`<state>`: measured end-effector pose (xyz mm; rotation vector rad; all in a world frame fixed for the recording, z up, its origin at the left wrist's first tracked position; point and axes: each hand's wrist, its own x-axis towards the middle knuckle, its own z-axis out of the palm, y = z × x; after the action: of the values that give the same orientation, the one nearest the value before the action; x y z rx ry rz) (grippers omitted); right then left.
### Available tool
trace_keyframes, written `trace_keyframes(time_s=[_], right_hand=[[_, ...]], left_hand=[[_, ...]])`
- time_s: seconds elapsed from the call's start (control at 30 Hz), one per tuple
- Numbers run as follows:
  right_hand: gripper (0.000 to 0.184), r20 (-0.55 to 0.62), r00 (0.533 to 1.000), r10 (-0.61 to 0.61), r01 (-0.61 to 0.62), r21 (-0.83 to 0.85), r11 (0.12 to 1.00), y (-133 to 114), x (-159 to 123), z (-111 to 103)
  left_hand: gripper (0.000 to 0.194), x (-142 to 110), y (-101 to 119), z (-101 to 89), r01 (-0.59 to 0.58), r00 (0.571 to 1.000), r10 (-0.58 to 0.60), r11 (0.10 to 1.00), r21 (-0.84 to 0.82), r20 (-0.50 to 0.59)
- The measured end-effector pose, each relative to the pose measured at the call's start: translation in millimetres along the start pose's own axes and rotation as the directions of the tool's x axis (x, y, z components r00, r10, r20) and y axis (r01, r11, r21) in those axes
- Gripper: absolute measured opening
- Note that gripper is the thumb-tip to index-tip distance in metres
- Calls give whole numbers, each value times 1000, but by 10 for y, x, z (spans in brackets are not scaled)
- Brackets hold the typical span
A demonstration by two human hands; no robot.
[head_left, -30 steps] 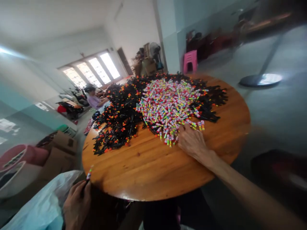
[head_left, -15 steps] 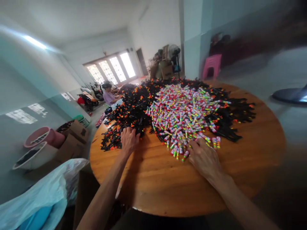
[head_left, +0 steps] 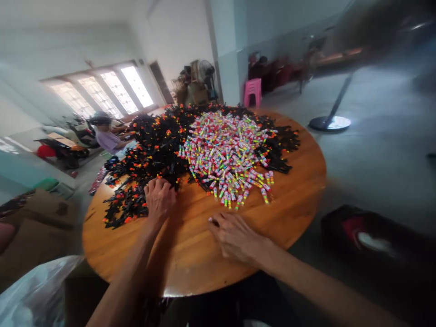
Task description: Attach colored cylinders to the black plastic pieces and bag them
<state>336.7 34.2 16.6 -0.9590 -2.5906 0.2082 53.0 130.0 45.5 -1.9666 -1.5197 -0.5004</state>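
Note:
My left hand (head_left: 159, 200) is at the near edge of a heap of black plastic pieces with orange tips (head_left: 160, 154), its fingers curled down onto them. The fingertips are hidden, but they appear closed on one of the pieces. Just above the bare wood in front of the other heap is my right hand (head_left: 235, 234), with thumb and fingers closed. A small pale end shows at its fingertips, apparently of a small tube; the rest is covered. The heap of small tubes (head_left: 225, 154) has pink-and-white labels and bright yellow, green and red contents.
Both heaps lie on a round wooden table (head_left: 194, 263). A plastic bag (head_left: 41, 290) and cardboard boxes (head_left: 44, 245) stand at the left. Another person (head_left: 108, 136) sits beyond the table at the left. A pink stool (head_left: 252, 92) and a stand base (head_left: 329, 123) are behind at the right.
My left hand has come up from beside the bag, where it held a black piece with a tube, to the black heap. My right hand has drawn back from the tubes toward me.

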Motion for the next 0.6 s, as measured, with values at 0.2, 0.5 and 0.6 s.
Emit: trace_keyframes(time_s=[0.2,0.5,0.6], right_hand=[[53,42,994,102,-106,103,989,-77,-146,-134],[25,27,935,354,-352,-67,934,-250,17,-4],[23,40,957,286,-275,-171,946,-189,98,92]], left_hand=[[10,-597,288,-243,-298,950,312,901,-315,-4],[19,-770,523,-306,-206,940,310,848,-488,142],[20,-744,548,-255,-219,928,326,870,-443,182]])
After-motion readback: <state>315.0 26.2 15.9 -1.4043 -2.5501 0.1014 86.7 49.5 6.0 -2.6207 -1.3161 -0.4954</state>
